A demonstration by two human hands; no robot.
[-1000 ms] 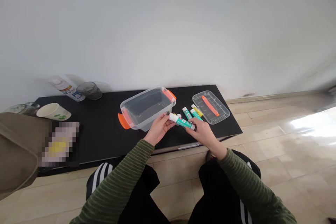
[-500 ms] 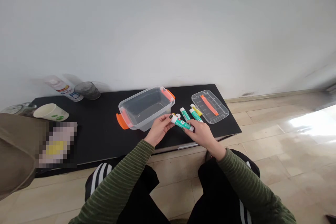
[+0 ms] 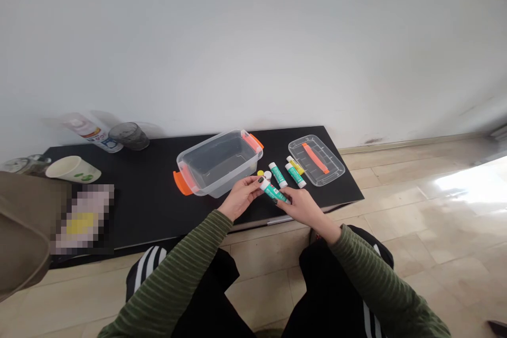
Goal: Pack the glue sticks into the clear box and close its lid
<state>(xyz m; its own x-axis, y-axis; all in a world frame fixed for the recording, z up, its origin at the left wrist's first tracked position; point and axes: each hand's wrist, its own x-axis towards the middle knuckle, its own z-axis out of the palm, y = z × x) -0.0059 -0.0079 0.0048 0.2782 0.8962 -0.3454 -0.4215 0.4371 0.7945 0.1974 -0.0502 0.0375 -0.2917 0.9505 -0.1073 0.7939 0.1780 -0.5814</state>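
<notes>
Both hands grip one green-and-white glue stick [image 3: 273, 192] just above the front of the black table. My left hand [image 3: 242, 198] pinches its white end, while my right hand [image 3: 303, 206] has its fingers closed round the other end. Just behind lie two similar glue sticks, a green one [image 3: 278, 175] and another green one [image 3: 296, 175], with a yellow one [image 3: 295, 165] beside them. Near my left fingertips are a round yellow-ended piece [image 3: 260, 173] and a round white one [image 3: 268, 175], both partly hidden. A clear plastic box [image 3: 217, 163] with orange clips stands open to the left.
A clear lid [image 3: 335, 163] with an orange handle lies at the right end of the black table [image 3: 150, 206]. On the left are a paper cup [image 3: 73, 169], a dark glass [image 3: 130, 136], a spray can [image 3: 93, 132] and a blurred-out item [image 3: 83, 216]. A wall rises behind.
The held glue stick has dropped slightly and tilted more, its right end lower. The sticks behind it show more fully. The view has shifted a little.
</notes>
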